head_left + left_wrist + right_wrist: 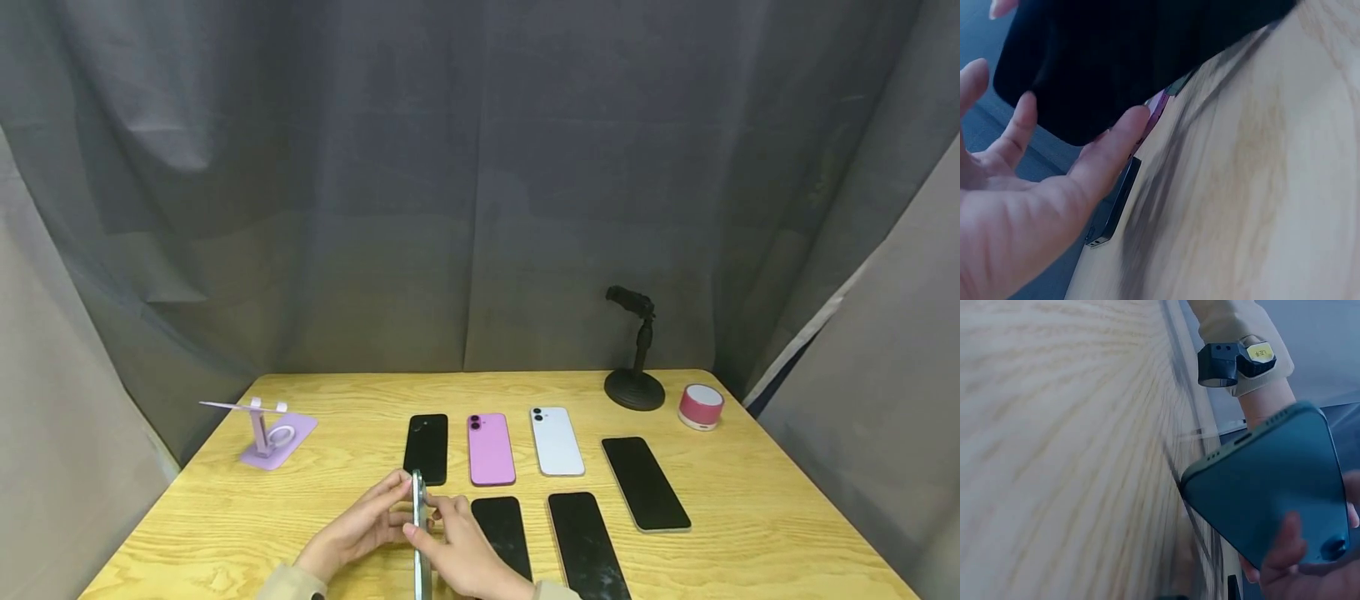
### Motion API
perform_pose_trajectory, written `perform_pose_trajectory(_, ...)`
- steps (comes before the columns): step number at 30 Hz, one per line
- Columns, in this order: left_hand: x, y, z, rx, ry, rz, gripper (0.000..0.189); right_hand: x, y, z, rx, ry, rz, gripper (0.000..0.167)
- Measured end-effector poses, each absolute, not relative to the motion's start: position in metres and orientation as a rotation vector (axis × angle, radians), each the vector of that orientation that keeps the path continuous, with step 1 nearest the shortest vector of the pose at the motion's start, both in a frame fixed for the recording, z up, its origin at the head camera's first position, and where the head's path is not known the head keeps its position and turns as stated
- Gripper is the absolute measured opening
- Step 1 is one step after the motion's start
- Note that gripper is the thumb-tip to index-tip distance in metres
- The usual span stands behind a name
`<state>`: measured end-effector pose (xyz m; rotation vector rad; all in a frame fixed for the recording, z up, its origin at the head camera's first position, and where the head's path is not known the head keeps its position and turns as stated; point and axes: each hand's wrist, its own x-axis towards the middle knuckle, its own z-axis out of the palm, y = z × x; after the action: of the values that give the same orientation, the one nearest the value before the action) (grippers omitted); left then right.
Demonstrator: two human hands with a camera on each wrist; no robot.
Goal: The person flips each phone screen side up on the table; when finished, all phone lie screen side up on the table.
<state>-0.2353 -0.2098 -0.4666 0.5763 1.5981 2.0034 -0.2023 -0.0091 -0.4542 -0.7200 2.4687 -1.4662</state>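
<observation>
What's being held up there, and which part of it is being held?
A teal phone: the left grip and right grip both hold it toward its camera end.

Surface point(352, 400): yellow wood grain, spread across the lower part of the head view.
Purple stand point(303, 425): left, near the surface's far corner.
Black stand point(635, 388): right of centre, on a round base, its head tilted.
Pink-and-white cylinder point(701, 408): far right, near the black stand.
Middle row: black phone point(426, 446), pink phone point(491, 450) and white phone point(557, 442), all flat, the last two camera side up.
Lower centre: two dark phones point(588, 542), side by side.
Lower right: slanting dark phone point(647, 483).
Backdrop: dark grey curtain point(480, 183) across the top, paler cloth point(862, 400) at the right edge.
</observation>
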Motion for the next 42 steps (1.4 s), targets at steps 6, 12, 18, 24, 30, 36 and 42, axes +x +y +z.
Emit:
perform_pose_trajectory(6,-0.233,-0.21,-0.469,0.582,1.619,2.019,0.011,-0.198,-0.009,-0.45,-0.724,2.473,-1.563,0.053)
perform_pose_trajectory(12,-0.23,-0.21,-0.471,0.459,1.76,2.099,0.021,-0.195,-0.009,-0.446,-0.747,2.487,-1.583,0.047)
perform_pose_trajectory(18,-0.228,-0.214,-0.475,0.329,1.777,2.099,0.063,-0.194,-0.009,-0.449,-0.674,2.33,-1.737,0.044)
perform_pose_trajectory(24,-0.229,-0.22,-0.481,0.303,1.857,2.043,0.052,-0.194,-0.007,-0.455,-0.636,2.297,-1.773,0.037)
perform_pose_trajectory(30,-0.231,-0.225,-0.479,0.19,2.019,2.025,0.054,-0.196,-0.005,-0.461,-0.667,2.329,-1.748,0.028)
perform_pose_trajectory(36,-0.23,-0.232,-0.469,0.155,2.121,1.991,0.052,-0.195,-0.007,-0.466,-0.67,2.416,-1.72,0.012)
perform_pose_trajectory(42,-0.229,-0.233,-0.463,0.153,2.163,1.974,0.042,-0.193,-0.009,-0.468,-0.75,2.456,-1.712,0.015)
